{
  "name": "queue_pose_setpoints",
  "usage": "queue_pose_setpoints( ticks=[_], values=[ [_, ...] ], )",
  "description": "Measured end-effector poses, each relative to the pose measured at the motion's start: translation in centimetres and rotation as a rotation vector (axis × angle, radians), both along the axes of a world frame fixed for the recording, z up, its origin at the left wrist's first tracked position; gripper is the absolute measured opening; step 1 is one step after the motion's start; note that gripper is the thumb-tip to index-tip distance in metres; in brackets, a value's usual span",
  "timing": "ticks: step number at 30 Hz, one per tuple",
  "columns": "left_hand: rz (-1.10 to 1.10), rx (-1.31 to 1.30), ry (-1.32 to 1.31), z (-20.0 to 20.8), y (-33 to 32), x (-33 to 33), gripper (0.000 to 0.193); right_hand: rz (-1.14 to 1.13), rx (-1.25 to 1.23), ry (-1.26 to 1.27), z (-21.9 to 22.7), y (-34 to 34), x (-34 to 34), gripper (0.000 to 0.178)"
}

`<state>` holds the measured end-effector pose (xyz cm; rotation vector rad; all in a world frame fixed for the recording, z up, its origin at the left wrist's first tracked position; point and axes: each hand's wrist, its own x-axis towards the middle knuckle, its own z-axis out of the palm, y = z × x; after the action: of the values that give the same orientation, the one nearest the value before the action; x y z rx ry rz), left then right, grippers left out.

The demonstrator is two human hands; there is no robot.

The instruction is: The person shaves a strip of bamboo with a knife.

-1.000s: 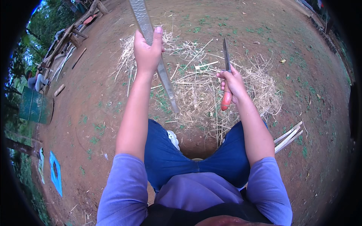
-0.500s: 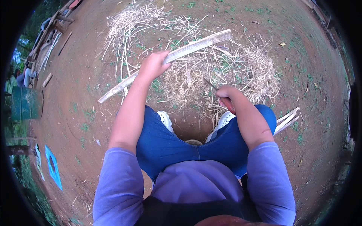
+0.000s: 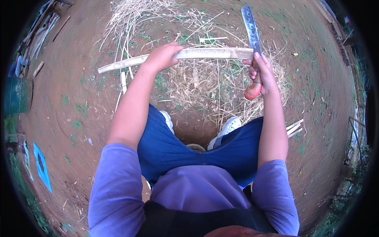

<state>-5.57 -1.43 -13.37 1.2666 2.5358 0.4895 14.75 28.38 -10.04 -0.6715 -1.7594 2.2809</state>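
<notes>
spanning both hands (image 3: 162, 57): bamboo strip (image 3: 213, 53)

You hold a long, pale split bamboo strip (image 3: 205, 54) level across your front, above a heap of dry straw-coloured shavings on the red dirt. It is flat, weathered and slightly curved, its left end jutting well past your grip. At its right end a big knife (image 3: 252, 43) stands upright, with a grey worn blade and an orange-red handle.
</notes>
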Motion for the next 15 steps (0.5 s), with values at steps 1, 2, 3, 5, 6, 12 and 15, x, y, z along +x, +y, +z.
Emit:
queue_pose_setpoints(
  ticks=[1,2,3,5,6,12,15],
  values=[
    [-0.009,-0.017,-0.001,-0.2,0.0,0.0,0.049,0.013,0.042,-0.002,0.4,-0.5,0.0,0.049],
    [-0.017,-0.035,-0.002,-0.5,0.0,0.1,0.049,0.058,-0.022,0.037,0.5,-0.7,0.1,0.039],
    [-0.024,-0.056,-0.001,-0.7,-0.1,0.1,0.049,0.072,0.003,0.014,0.4,-1.0,0.0,0.038],
    [-0.04,-0.026,-0.01,-1.9,0.0,-0.2,0.05,0.1,0.052,-0.032,0.0,-1.6,-0.3,0.036],
    [-0.055,-0.01,-0.014,-2.0,0.2,-0.4,0.05,0.115,0.069,-0.07,0.0,-1.7,-0.3,0.037],
    [0.047,-0.014,0.259,-1.8,0.4,-1.2,0.055,0.157,-0.024,-0.04,0.0,-3.8,-0.2,0.034],
    [0.29,0.231,0.419,-1.7,1.4,-1.3,0.059,0.072,-0.069,0.018,0.2,-4.0,0.2,0.036]
  ],
)
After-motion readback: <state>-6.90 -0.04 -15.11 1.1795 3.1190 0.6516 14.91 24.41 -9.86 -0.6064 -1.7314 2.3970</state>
